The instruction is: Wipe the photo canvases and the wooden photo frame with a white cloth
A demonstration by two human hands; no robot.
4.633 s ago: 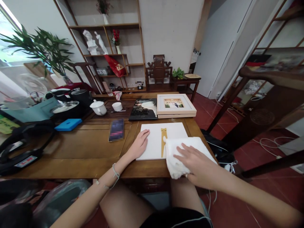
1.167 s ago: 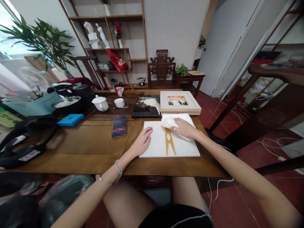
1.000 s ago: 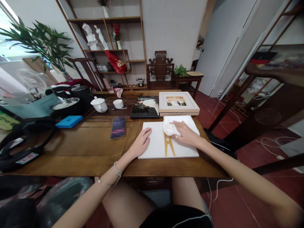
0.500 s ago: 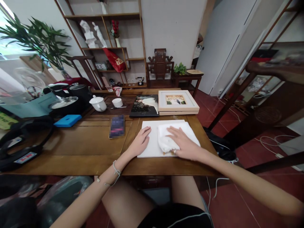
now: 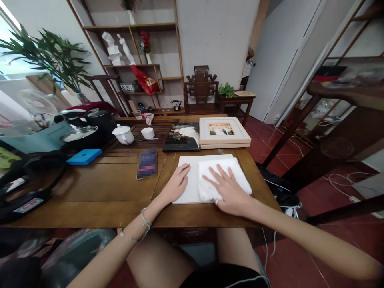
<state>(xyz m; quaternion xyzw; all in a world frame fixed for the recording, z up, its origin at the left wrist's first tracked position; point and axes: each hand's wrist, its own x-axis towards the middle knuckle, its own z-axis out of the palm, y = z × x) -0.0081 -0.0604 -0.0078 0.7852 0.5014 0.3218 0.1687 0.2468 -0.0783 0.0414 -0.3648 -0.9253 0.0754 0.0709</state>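
Observation:
A flat white board (image 5: 192,180) lies near the table's front edge. Folded on its right part is a white cloth (image 5: 207,188), which covers much of the board. My right hand (image 5: 232,196) rests on the cloth with its fingers spread wide, the palm towards the near right corner. Flat on the board's left side lies my left hand (image 5: 177,185), fingers stretched out and pointing away from me. Neither hand has anything gripped in it. What lies under the cloth is hidden.
Behind the board are a dark photo panel (image 5: 181,138) and a framed wedding picture (image 5: 244,138). A blurred dark booklet (image 5: 147,163), a blue box (image 5: 84,157), a white cup (image 5: 147,133), a lidded bowl (image 5: 123,134) and a black headset (image 5: 58,176) stand to the left.
My right hand has shifted slightly left and nearer on the cloth, its fingers spread wider. The cloth's rumpled near edge now lies flatter. My left hand stays on the board.

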